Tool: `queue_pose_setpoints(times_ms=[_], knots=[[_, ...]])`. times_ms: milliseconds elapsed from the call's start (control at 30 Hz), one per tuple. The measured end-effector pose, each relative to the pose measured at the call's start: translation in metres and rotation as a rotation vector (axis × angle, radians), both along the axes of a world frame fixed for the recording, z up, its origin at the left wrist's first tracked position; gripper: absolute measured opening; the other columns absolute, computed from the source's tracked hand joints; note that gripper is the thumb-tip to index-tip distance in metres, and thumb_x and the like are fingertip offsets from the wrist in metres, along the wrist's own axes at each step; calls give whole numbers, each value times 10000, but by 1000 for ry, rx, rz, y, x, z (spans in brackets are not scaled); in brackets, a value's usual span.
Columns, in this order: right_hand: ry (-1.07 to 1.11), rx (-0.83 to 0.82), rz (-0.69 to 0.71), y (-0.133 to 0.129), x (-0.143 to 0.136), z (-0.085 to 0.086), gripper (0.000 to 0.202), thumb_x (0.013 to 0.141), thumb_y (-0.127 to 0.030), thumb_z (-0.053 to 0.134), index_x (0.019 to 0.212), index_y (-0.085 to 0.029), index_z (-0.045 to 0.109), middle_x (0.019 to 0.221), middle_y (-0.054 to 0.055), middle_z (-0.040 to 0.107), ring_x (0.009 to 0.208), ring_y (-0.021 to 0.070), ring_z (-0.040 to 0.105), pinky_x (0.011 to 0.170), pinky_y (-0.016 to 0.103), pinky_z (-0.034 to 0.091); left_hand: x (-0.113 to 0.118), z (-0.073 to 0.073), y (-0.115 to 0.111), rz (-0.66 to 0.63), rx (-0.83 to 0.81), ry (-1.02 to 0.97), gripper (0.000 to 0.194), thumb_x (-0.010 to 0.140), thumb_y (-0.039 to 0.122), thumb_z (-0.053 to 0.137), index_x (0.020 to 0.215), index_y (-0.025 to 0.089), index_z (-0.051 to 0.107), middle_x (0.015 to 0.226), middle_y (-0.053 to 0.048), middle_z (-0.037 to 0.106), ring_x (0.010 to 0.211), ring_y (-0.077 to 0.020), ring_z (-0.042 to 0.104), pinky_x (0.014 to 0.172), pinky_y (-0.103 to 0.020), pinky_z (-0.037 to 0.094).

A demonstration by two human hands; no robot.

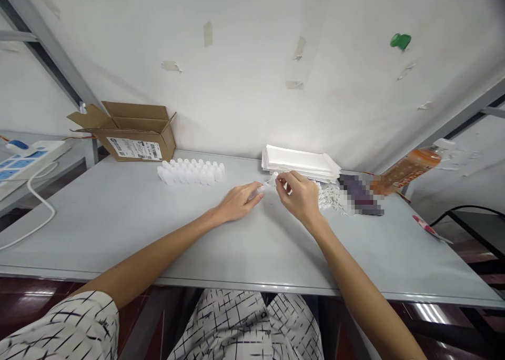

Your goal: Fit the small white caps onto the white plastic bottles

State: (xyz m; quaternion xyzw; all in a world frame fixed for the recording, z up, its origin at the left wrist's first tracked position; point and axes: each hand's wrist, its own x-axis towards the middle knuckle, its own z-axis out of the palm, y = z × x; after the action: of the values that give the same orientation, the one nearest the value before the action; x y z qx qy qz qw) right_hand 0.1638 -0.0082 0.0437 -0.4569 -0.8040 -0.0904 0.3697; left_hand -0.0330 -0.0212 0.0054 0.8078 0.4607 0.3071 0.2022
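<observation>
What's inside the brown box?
The open brown box shows bare cardboard on its inner back wall. Its labelled front wall covers the bottom, so whether anything lies there can't be seen.

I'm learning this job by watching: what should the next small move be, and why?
Probably ease the small white piece in the right hand toward the translucent container in the left hand, since the hands hold them close together with a gap still showing. Finer details are too small to tell.
</observation>
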Motion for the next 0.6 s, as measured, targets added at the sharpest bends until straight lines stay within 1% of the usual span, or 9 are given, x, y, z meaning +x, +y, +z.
queue_pose_setpoints(times_ms=[167,333,467,600], knots=[[-33,56,44,-9,-7,-13,215,928,-185,474,804,-190,650,734,42,675,586,128,547,530,267,285,1,-1,-1,-1,16,-41,338,1011,439,341,1126,207,558,740,4,563,611,-154,490,609,-275,366],[-39,65,33,-11,-7,-15,216,935,-180,475,797,-193,641,720,44,672,594,131,554,520,274,271,2,1,-2,13,-23,-77,354,1005,432,355,1193,206,551,734,8,559,634,-157,497,624,-274,377],[-40,54,21,-9,-4,-16,212,932,-184,479,800,-196,644,728,46,672,586,132,546,512,275,264,2,1,-2,7,-48,-109,363,998,453,363,1184,208,556,693,20,538,609,-150,479,602,-266,374],[-42,19,42,-10,-4,-18,211,929,-179,478,811,-197,653,742,45,672,593,130,549,516,271,281,2,2,-2,3,-60,-148,364,991,480,371,1152,214,561,729,13,569,634,-150,503,609,-262,390]])
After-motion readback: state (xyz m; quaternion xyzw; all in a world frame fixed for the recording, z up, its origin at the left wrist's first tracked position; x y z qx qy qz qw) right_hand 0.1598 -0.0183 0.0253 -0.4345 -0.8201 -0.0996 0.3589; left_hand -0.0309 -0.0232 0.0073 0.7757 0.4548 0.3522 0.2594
